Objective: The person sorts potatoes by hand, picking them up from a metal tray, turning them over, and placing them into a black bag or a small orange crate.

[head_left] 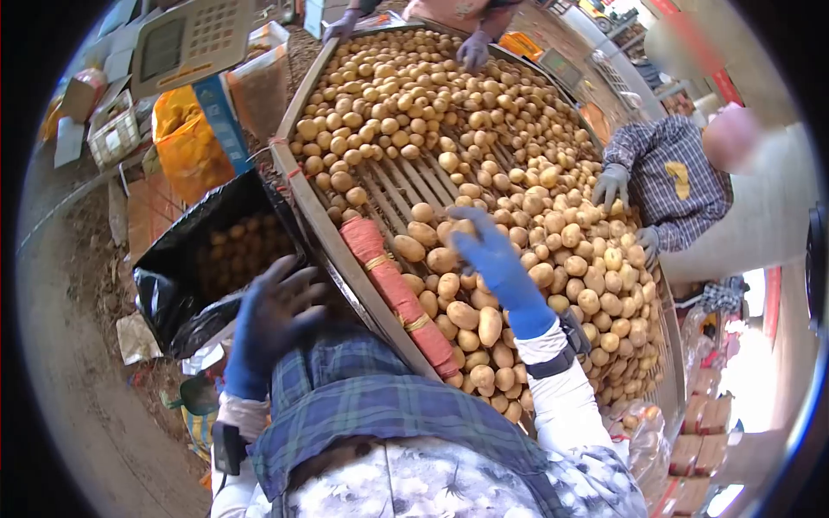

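Note:
Many potatoes (489,326) lie on a slatted wooden sorting table (406,186) in front of me. My right hand (494,259), in a blue glove, is over the near part of the pile, thumb and fingers closed around a potato (464,228). My left hand (275,311), also gloved in blue, is held off the table's left edge with its fingers spread and nothing in it. Beyond it stands a box lined with a black plastic bag (168,281), with potatoes inside. A rolled red mesh bundle (393,289), tied with yellow bands, lies along the table's near-left edge.
A co-worker in a checked shirt (669,168) has both gloved hands on the potatoes at right. Another person's gloved hand (473,52) reaches in at the far end. A scale display (186,43), an orange bag (186,142) and a white basket (112,134) stand at left.

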`<control>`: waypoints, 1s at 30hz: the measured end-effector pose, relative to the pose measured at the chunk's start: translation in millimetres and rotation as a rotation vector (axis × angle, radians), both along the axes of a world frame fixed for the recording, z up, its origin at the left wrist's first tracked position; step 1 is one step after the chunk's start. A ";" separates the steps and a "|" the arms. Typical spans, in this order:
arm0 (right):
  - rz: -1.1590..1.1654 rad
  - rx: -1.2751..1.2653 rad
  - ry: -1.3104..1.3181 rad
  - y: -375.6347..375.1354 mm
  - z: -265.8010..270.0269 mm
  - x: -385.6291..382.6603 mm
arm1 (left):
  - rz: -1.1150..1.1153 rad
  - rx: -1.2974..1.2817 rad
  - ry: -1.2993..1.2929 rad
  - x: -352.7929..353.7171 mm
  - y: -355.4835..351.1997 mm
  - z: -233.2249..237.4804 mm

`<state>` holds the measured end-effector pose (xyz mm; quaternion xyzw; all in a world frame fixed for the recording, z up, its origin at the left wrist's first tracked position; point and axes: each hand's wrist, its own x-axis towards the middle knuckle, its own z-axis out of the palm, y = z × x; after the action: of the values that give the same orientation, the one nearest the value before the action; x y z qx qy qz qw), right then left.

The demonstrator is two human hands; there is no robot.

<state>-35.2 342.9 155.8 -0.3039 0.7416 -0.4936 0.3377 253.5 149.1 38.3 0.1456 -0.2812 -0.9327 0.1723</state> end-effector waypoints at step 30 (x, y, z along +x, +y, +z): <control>0.303 0.582 0.745 -1.4 -82.1 29.4 | -0.655 0.186 -0.013 -157.4 -53.4 -1.2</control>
<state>-5.8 341.5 73.7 -0.4572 0.8664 -0.0692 0.1885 96.0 95.7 37.1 0.0688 -0.2277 -0.9593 -0.1522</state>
